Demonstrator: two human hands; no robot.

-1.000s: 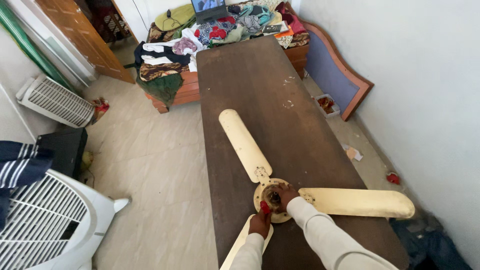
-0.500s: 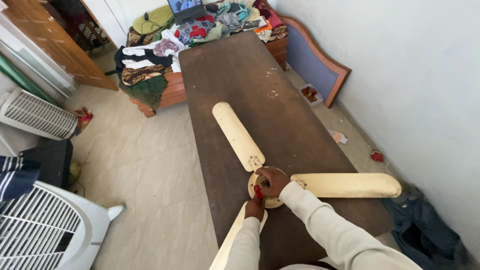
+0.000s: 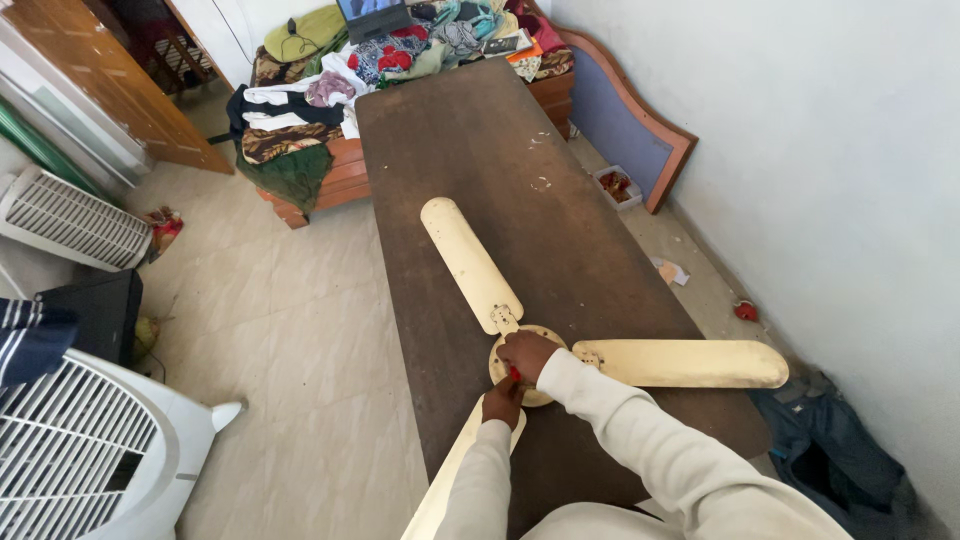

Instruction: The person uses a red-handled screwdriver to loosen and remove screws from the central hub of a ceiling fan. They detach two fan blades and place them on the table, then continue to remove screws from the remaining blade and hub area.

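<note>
a long dark wooden table (image 3: 480, 170) carries a cream ceiling fan (image 3: 520, 330). its hub is covered by the right hand (image 3: 527, 352); at six o'clock, a red-handled tool (image 3: 515, 375) is gripped in the left hand (image 3: 502, 400). a slipped tool could gouge the hub.

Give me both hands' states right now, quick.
Left hand: closed on a small red tool at the fan hub.
Right hand: resting on the hub, fingers curled; whether it grips anything cannot be told.
</note>
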